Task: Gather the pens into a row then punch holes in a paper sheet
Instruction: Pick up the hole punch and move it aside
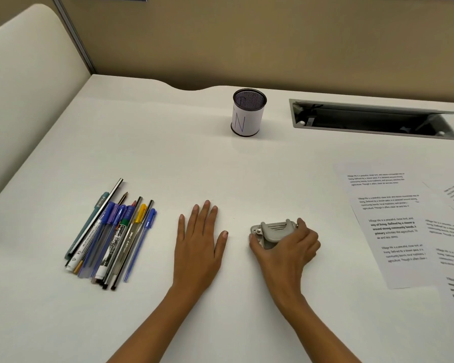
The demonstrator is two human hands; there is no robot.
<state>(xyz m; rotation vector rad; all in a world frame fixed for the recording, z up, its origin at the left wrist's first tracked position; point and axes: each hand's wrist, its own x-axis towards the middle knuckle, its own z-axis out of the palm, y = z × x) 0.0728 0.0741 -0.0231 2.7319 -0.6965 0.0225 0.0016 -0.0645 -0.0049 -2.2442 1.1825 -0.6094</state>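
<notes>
Several pens and markers [110, 231] lie side by side in a tight, slanted bunch on the left of the white table [168, 142]. My left hand [199, 237] rests flat on the table just right of them, fingers straight, holding nothing. A small grey hole punch [273, 230] sits in the middle of the table. My right hand [288, 247] grips it from the near right side, thumb at its left end and fingers curled round its right end. Printed paper sheets [393, 226] lie at the right edge, overlapping, a hand's width from the punch.
A mesh pen cup [248, 112] wrapped in white paper stands at the back centre. An open cable hatch [372, 119] is set into the table at the back right. A cream chair back [24, 82] rises at the left, and a beige partition wall runs behind.
</notes>
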